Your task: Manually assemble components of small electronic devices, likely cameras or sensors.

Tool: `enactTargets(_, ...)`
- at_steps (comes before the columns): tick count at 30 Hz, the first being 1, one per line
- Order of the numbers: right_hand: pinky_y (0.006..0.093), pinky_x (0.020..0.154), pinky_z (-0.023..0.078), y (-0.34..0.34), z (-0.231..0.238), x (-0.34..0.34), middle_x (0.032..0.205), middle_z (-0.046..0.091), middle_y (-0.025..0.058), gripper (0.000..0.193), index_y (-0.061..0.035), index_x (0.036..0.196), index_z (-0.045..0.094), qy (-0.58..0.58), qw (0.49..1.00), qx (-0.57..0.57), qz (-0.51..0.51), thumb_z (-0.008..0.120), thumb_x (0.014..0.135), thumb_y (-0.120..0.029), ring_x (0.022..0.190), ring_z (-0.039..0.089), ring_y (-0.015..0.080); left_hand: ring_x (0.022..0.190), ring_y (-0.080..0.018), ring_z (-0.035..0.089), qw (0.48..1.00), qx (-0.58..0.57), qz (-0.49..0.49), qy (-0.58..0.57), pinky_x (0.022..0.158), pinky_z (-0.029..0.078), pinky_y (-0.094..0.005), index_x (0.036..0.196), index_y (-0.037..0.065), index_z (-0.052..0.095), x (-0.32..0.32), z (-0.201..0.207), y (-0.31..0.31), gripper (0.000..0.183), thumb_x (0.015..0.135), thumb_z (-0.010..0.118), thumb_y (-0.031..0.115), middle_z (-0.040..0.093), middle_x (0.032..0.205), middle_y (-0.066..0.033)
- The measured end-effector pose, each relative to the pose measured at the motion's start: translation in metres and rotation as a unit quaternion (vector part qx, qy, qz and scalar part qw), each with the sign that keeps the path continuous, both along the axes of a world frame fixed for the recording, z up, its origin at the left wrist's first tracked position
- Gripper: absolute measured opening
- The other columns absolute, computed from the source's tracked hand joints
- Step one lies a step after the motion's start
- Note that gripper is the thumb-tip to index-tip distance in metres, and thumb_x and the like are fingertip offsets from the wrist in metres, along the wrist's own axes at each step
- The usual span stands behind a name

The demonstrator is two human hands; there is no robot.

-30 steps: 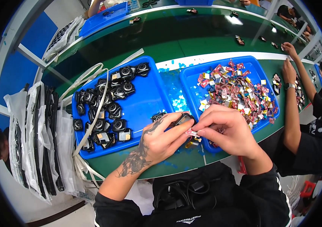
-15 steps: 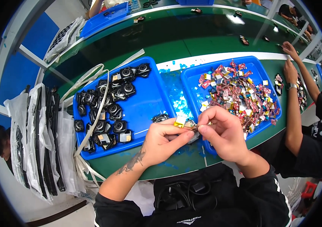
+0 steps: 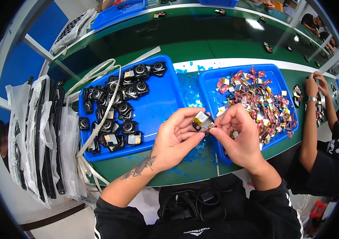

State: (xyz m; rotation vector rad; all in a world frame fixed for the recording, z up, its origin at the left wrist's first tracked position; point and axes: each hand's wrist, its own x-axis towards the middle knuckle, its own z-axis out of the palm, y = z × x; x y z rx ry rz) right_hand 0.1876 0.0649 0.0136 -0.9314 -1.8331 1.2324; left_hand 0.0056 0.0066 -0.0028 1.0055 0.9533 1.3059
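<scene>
My left hand (image 3: 176, 138) and my right hand (image 3: 239, 135) meet above the gap between two blue trays. Together they pinch a small black round part with a silver-yellow square cell (image 3: 201, 120) on top. The left fingers hold the part from below and the right fingertips grip its right edge. The left blue tray (image 3: 159, 99) carries several black round parts (image 3: 113, 107) along its left side. The right blue tray (image 3: 213, 79) is heaped with small red, silver and yellow cells (image 3: 257, 99).
White straps (image 3: 100, 115) lie across the left tray. Clear bags with black parts (image 3: 38, 131) hang at the left. Another person's forearms (image 3: 310, 123) work at the right on the green bench (image 3: 201, 44). Blue film scraps (image 3: 191, 153) lie near the front edge.
My hands have lifted from the front edge of the trays and drawn together, and the small part with its cell now shows between the fingertips.
</scene>
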Motion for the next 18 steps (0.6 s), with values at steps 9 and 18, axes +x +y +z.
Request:
enactTargets(9,0.0208,0.052,0.042,0.001,0.004,0.001,0.078,0.056,0.0015,0.026,-0.0037,0.092,0.051,-0.045,0.998,0.034,0.003,0.073,0.081,0.004,0.061,0.051,0.0059,0.112,-0.0174,0.061,0.999,0.026,0.029,0.018,0.092,0.052,-0.028,0.128,-0.002,0.049,0.006,-0.004,0.0,0.044,0.087,0.062,-0.009,0.061,0.123,-0.0143)
enactTargets(18,0.0326,0.065,0.058,0.002,-0.003,-0.023,0.095,0.062,0.0142,0.026,0.0011,0.1,0.052,-0.077,0.983,0.164,0.038,0.07,0.081,0.003,0.078,0.066,0.0198,0.109,-0.017,0.062,0.994,0.017,0.101,0.037,0.093,0.051,-0.0292,0.137,0.002,0.042,0.003,-0.005,-0.005,0.055,0.087,0.061,-0.01,0.062,0.12,-0.015)
